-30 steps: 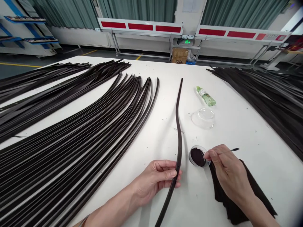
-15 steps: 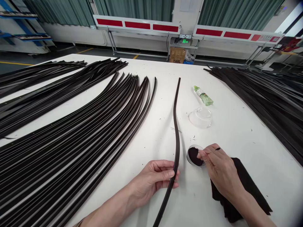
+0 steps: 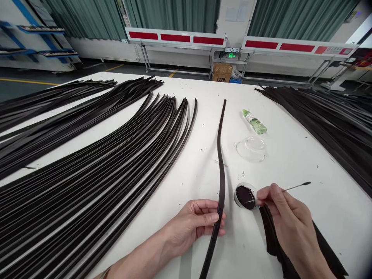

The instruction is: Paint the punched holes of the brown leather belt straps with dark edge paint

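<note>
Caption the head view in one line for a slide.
Left hand grips a dark leather strap while right hand holds a thin stick over a dark-filled pot.

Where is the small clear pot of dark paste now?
Head view: the clear round pot sits just left of the bare right hand, by the black fabric.

Ahead of me, green curtains [image 3: 174, 15] hang behind red-and-white barrier panels [image 3: 174, 38]. Off to my left stands blue metal shelving [image 3: 40, 38], and yellow lines cross the grey floor [image 3: 29, 77].
</note>
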Demonstrator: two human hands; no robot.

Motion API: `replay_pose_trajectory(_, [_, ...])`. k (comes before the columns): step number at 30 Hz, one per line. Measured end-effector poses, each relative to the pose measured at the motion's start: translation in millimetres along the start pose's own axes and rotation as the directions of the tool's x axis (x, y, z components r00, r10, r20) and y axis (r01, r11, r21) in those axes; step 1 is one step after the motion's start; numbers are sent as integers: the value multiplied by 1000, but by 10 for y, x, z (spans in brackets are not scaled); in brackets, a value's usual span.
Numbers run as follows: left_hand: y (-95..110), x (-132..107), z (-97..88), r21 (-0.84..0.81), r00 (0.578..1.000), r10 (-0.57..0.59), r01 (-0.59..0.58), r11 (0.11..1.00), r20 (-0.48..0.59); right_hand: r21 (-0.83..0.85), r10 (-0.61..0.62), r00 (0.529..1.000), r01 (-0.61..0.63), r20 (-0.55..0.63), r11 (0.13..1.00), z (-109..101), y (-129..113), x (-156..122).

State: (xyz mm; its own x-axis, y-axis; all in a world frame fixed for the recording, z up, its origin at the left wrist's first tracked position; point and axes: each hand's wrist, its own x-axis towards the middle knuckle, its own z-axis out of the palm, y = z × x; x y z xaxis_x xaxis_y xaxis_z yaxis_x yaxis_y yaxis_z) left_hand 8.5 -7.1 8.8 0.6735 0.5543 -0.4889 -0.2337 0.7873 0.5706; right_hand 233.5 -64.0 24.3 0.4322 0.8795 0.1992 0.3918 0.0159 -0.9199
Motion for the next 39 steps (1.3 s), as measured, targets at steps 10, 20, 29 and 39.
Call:
replay_pose_trajectory(10, [-8, 8, 7, -1, 998, 3, -3, 1000, 60, -36, -398, 904, 408, 160, 912, 205, -181, -178])
replay_pose_trajectory(20, [-29, 20, -4, -19, 998, 11, -10, 1000, 60, 9, -632, 734, 650, 249, 760, 286, -154, -179])
replay_pose_trajectory(29, [-28, 15, 3, -13, 998, 12, -12, 1000, 54, 32, -628, 733, 644, 260, 765, 290, -149, -186])
replay_pose_trajectory(39, [-37, 20, 4, -37, 998, 21, -19, 999, 65, 51, -665, 700, 678, 262, 734, 328, -153, -175])
